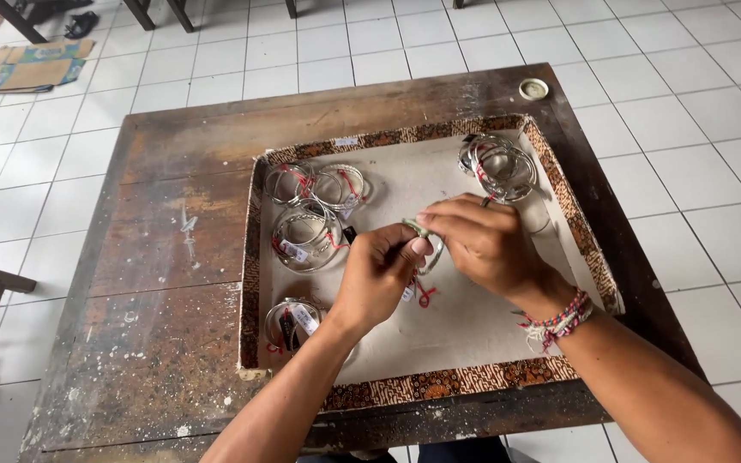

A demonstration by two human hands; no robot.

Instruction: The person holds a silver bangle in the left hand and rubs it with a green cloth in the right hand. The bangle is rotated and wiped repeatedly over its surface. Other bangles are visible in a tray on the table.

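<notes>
On the worn dark wooden counter (173,257) sits a shallow tray with a patterned brown rim (252,283). Along its left side lie bundles of silver metal bangles tied with red string (306,233). Over the tray's middle, the left hand (376,276) closes its grip on one thin silver bangle with a red string tag (426,257). The right hand (482,244), touching it, pinches the same bangle's upper edge. Another bangle bundle (497,165) rests in the tray's far right corner.

Two bare forearms, sleeveless in view. Right hand (486,244) wore a dark finger ring (486,201) and braided wristbands (559,321) (red, white, blue; frayed tails). Left hand (379,279) unadorned.
</notes>
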